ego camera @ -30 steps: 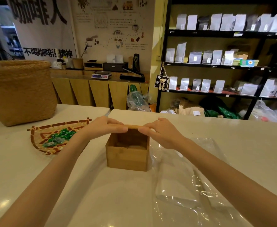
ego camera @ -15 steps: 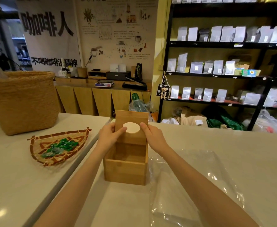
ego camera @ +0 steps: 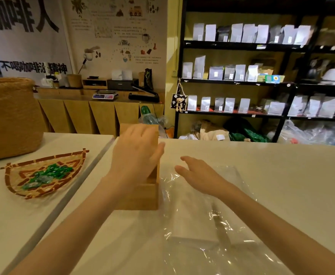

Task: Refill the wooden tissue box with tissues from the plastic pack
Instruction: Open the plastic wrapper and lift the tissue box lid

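A pale counter (ego camera: 261, 175) in a shop, with dark shelves of pouches (ego camera: 242, 68) behind it.

The wooden box (ego camera: 142, 193) stands on the counter, its lid (ego camera: 134, 128) raised upright at the far side. The left hand (ego camera: 136, 157) lies over the lid's front with fingers spread, thumb reaching past the lid's right edge; whether it grips the lid I cannot tell. The right hand (ego camera: 198, 173) hovers just right of the box, fingers loose and spread, holding nothing. Under that hand, touching the box's right side, lies the clear plastic pack (ego camera: 198, 225) with a flat white stack of tissues inside. Left of the box sits a woven tray (ego camera: 14, 187) of green sweets (ego camera: 49, 173), and beyond the tray a straw basket (ego camera: 8, 120).
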`<state>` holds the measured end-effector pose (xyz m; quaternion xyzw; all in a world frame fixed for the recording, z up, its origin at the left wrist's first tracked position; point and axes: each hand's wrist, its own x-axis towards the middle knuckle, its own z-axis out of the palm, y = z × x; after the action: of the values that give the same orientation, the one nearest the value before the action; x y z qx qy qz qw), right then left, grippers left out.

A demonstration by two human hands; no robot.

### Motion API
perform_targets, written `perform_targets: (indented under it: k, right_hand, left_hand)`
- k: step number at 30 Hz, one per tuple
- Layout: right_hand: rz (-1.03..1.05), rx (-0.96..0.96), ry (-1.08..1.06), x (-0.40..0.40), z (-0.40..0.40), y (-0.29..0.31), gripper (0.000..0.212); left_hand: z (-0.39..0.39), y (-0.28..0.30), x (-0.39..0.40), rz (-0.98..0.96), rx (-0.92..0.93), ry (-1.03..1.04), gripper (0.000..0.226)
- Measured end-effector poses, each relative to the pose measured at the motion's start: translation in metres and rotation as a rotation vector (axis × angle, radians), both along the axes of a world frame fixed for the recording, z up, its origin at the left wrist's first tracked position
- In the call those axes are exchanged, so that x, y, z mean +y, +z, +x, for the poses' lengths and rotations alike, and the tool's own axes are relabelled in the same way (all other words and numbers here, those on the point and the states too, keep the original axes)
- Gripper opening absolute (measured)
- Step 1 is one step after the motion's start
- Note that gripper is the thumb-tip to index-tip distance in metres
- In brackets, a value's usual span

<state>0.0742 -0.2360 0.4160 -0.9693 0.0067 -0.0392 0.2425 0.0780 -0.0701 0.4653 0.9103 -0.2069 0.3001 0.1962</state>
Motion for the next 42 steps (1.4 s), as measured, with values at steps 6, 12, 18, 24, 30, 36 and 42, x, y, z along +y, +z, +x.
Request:
perform_targets:
  k: [6, 12, 18, 24, 30, 36, 42]
  right_hand:
    - [-0.34, 0.26, -0.175, -0.033, -0.062, -0.046, 0.072]
    - [-0.312, 0.267, -0.214, -0.05, -0.073, -0.074, 0.076]
    - [-0.285, 0.202, -0.193, -0.071, -0.047, -0.078, 0.076]
    - [-0.288, 0.172, -0.137, -0.085, -0.035, -0.08, 0.073]
    - [-0.191, 0.147, -0.066, -0.096, -0.035, -0.067, 0.074]
    - [0.11, -0.213, -0.036, -0.096, -0.101, -0.031, 0.035]
    - [0.251, -0.145, 0.094, -0.076, -0.175, -0.035, 0.016]
  left_hand:
    - [-0.055, -0.05, -0.033, 0.293, 0.135, -0.441, 0.044]
    - [-0.059, -0.11, -0.052, 0.643, 0.507, -0.425, 0.072]
    - [-0.034, -0.122, -0.067, 0.592, 0.519, -0.434, 0.068]
    - [-0.025, -0.129, -0.073, 0.523, 0.505, -0.472, 0.087]
    - [-0.041, -0.124, -0.066, 0.406, 0.189, -0.654, 0.083]
    - [-0.054, -0.124, -0.069, 0.565, 0.288, -0.908, 0.069]
    - [-0.053, -0.133, -0.07, 0.48, 0.347, -0.933, 0.053]
